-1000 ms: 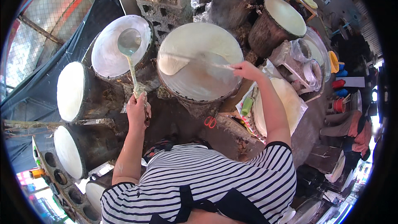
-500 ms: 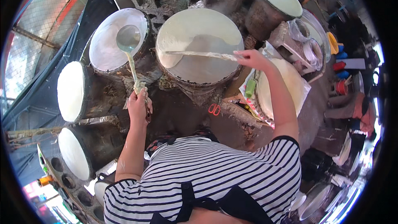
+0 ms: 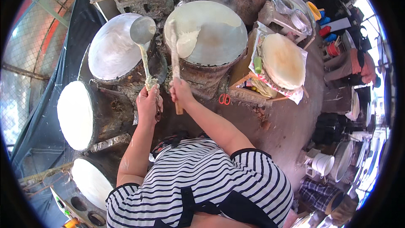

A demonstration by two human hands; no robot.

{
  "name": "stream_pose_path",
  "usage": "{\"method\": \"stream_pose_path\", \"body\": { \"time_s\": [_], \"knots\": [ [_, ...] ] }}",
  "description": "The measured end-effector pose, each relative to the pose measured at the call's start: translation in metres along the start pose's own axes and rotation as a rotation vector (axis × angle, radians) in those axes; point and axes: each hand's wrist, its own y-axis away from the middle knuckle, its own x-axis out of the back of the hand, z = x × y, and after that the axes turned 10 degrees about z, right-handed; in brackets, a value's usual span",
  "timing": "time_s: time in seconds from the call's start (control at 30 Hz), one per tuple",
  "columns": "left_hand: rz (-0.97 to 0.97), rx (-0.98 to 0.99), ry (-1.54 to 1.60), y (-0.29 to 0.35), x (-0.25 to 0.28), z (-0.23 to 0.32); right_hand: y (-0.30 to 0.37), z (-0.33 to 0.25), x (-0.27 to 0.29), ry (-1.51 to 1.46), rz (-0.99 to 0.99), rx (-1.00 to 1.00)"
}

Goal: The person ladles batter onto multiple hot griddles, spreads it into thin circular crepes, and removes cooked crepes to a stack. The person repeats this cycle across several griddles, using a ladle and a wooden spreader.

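I observe the left hand [image 3: 148,104] gripping a ladle [image 3: 142,30], its bowl at the left griddle's [image 3: 110,52] right edge, and the right hand [image 3: 182,92] gripping a stick [image 3: 174,46] across the middle griddle's [image 3: 221,42] left edge. A box [image 3: 244,68] bearing pale rounds [image 3: 283,61] stands just beside the latter's lower right edge.

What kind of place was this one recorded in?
Probably a makeshift flatbread kitchen: a big round griddle tops a drum-like stove, what looks like pale batter partly coats it, and what seem to be finished flatbreads lie to the right.
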Motion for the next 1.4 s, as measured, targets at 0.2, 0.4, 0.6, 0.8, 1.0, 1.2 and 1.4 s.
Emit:
{"method": "stream_pose_path", "body": {
  "time_s": [0.2, 0.4, 0.6, 0.8, 1.0, 1.2, 1.4],
  "knots": [
    [-0.038, 0.031, 0.001, -0.005, 0.027, -0.001, 0.062, 0.001, 0.029, -0.08, 0.225, 0.032],
    [-0.056, 0.04, -0.01, -0.003, 0.025, -0.001, 0.023, 0.01, 0.0, 0.23, 0.172, 0.183],
    [-0.119, 0.02, -0.01, -0.002, 0.021, -0.004, 0.047, -0.016, 0.059, 0.151, 0.252, 0.04],
    [-0.141, 0.025, -0.017, 0.005, 0.005, -0.014, 0.064, -0.015, 0.058, 0.188, 0.187, 0.133],
    [-0.109, -0.001, -0.04, 0.018, -0.018, -0.016, 0.029, -0.007, 0.084, 0.351, 0.162, 0.162],
    [-0.119, -0.005, -0.027, 0.036, -0.046, -0.023, 0.05, -0.067, 0.154, 0.31, 0.18, 0.064],
    [-0.141, -0.009, -0.039, 0.047, -0.066, -0.032, 0.06, -0.048, 0.121, 0.38, 0.022, 0.111]
  ]
}}
